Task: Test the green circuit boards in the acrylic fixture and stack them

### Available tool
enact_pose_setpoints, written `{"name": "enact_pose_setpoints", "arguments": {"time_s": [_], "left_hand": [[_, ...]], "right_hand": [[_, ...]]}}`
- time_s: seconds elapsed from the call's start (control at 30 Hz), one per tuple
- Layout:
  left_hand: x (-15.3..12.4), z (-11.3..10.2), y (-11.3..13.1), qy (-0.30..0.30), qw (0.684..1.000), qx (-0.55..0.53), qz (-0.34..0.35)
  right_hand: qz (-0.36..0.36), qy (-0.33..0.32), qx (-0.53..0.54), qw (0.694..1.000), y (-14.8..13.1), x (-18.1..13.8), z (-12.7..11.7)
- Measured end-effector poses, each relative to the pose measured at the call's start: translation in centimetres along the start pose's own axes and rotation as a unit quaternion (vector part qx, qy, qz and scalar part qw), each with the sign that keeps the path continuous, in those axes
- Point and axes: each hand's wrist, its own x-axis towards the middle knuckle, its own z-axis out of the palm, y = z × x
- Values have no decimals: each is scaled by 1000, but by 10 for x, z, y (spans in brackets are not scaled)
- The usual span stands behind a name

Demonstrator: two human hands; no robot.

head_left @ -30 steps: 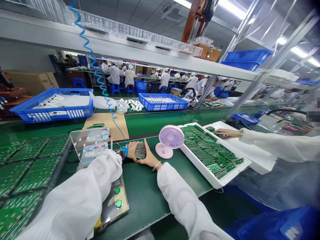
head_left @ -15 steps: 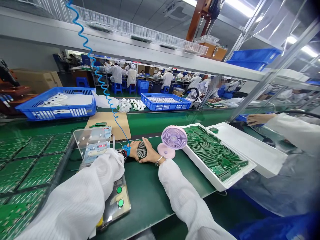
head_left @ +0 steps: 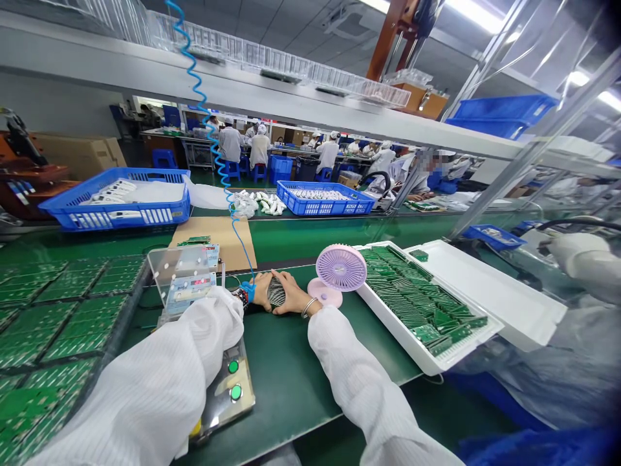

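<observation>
Between my two hands is a stack of thin circuit boards (head_left: 276, 292), its striped edges facing me. My left hand (head_left: 261, 291) grips its left side, and my right hand (head_left: 293, 295) closes round the right side, fingers over the top. A blue coiled cord runs down to a blue wrist strap (head_left: 249, 290) on my left wrist. Just right of my hands stands a pink fan (head_left: 341, 267). Left of them is a test fixture with a clear raised lid (head_left: 178, 262) and two green buttons (head_left: 233, 367), partly covered by my left sleeve.
A white foam tray (head_left: 388, 331) full of green circuit boards lies at right, beside another white tray (head_left: 514, 304). Panels of circuit boards (head_left: 82, 323) cover the left side. Blue baskets (head_left: 320, 200) line the far side. A co-worker's arm (head_left: 589, 259) is at far right.
The view has shifted slightly. My right hand's fingers have come down closer over the board stack. The co-worker's arm at right has moved away to the right, uncovering a blue bin.
</observation>
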Motion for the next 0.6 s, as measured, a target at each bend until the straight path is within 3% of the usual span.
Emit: {"name": "enact_pose_setpoints", "arguments": {"time_s": [0.27,0.47,0.6], "left_hand": [[7,10,-11,-32,999,21,-11],[6,10,-5,-33,998,45,-42],[-6,2,12,-25,993,73,-92]], "right_hand": [[14,-89,-63,994,-2,13,-4],[4,-55,-75,996,-6,14,-4],[9,-66,-94,993,-6,16,-2]]}}
